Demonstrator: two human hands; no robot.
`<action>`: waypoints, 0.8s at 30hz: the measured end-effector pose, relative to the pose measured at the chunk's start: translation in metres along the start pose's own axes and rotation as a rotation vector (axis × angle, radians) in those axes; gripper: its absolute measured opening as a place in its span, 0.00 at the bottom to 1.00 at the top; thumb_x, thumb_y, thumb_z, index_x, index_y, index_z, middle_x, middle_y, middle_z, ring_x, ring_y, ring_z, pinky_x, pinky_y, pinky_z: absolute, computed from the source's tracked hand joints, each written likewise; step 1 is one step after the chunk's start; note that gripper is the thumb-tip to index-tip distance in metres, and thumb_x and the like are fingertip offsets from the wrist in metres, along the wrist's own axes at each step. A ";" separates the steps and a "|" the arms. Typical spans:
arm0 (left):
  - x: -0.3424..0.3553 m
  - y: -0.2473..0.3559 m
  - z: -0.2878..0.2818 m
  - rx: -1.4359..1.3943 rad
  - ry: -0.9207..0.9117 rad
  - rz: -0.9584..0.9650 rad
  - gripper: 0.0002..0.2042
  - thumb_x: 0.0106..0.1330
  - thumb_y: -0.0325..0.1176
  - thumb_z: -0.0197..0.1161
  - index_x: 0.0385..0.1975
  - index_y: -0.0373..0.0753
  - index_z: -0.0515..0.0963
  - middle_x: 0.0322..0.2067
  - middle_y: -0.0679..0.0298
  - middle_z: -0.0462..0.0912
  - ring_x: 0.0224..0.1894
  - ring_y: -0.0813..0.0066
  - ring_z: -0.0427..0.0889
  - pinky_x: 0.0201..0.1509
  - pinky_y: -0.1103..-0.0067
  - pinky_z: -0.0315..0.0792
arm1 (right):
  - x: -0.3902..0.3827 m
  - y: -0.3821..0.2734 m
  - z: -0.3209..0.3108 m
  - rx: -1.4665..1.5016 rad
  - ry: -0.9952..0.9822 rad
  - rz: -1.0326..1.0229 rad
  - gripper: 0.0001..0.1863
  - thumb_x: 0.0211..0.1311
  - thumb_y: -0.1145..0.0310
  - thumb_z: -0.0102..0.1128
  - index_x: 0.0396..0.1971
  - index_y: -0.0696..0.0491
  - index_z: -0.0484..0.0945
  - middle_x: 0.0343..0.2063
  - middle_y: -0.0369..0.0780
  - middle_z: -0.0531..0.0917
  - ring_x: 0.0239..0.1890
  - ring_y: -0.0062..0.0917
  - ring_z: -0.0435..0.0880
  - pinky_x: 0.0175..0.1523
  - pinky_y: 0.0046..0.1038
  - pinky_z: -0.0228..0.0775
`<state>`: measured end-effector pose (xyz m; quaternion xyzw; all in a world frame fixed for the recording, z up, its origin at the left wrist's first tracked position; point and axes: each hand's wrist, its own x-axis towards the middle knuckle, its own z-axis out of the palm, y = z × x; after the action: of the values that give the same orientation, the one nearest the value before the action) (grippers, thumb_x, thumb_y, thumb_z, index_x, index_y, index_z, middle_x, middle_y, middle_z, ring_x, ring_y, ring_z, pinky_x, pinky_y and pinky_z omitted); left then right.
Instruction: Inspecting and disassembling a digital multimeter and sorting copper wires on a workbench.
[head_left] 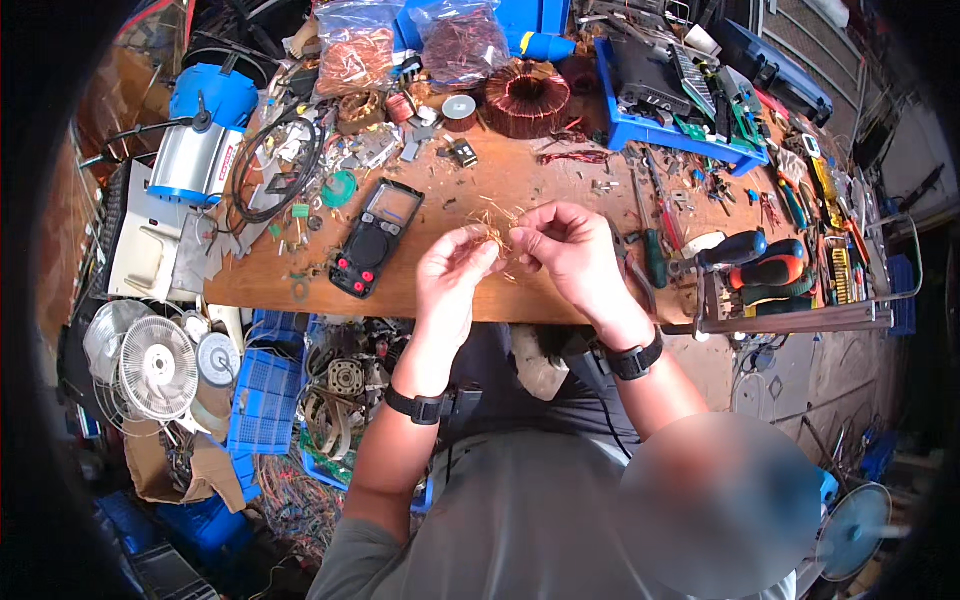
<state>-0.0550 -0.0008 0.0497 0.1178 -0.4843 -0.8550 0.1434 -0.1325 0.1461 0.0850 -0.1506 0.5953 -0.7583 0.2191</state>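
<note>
Both hands meet above the front half of the wooden bench, at a small loose tangle of thin copper wire. My left hand pinches the tangle between thumb and fingers. On its right side, my right hand is closed too, its thumb and forefinger pressed together on strands of the same wire. Thin ends stick out above and below the fingertips. To the left of my left hand lies a black multimeter casing, tilted, with an open window at the top and red sockets at the bottom.
Bags of copper wire, a large copper coil and a blue crate of electronics line the back. Screwdrivers and pliers lie right, beside a tool rack. A silver-blue machine stands left; a fan sits below.
</note>
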 end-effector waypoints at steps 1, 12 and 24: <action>-0.001 0.000 0.001 -0.001 -0.017 -0.010 0.10 0.66 0.24 0.63 0.45 0.32 0.76 0.38 0.63 0.82 0.39 0.77 0.82 0.46 0.77 0.79 | -0.001 0.002 0.000 -0.026 0.032 -0.022 0.02 0.62 0.78 0.63 0.33 0.59 0.80 0.22 0.34 0.82 0.22 0.14 0.77 0.28 0.17 0.71; -0.008 -0.008 -0.002 0.132 0.046 -0.012 0.12 0.63 0.21 0.66 0.46 0.30 0.79 0.40 0.63 0.84 0.40 0.80 0.80 0.48 0.82 0.75 | -0.009 0.019 0.016 -0.677 0.260 -0.382 0.07 0.53 0.76 0.65 0.33 0.58 0.85 0.27 0.44 0.83 0.31 0.34 0.84 0.38 0.29 0.76; -0.014 -0.008 -0.008 0.138 0.063 0.016 0.10 0.63 0.23 0.66 0.44 0.32 0.80 0.40 0.64 0.83 0.41 0.81 0.80 0.50 0.82 0.75 | -0.018 0.019 0.015 -0.573 0.015 -0.368 0.13 0.62 0.72 0.62 0.44 0.63 0.81 0.34 0.44 0.81 0.38 0.29 0.81 0.44 0.25 0.72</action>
<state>-0.0397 0.0015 0.0398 0.1503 -0.5383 -0.8143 0.1568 -0.1074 0.1393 0.0711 -0.3054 0.7486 -0.5881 0.0231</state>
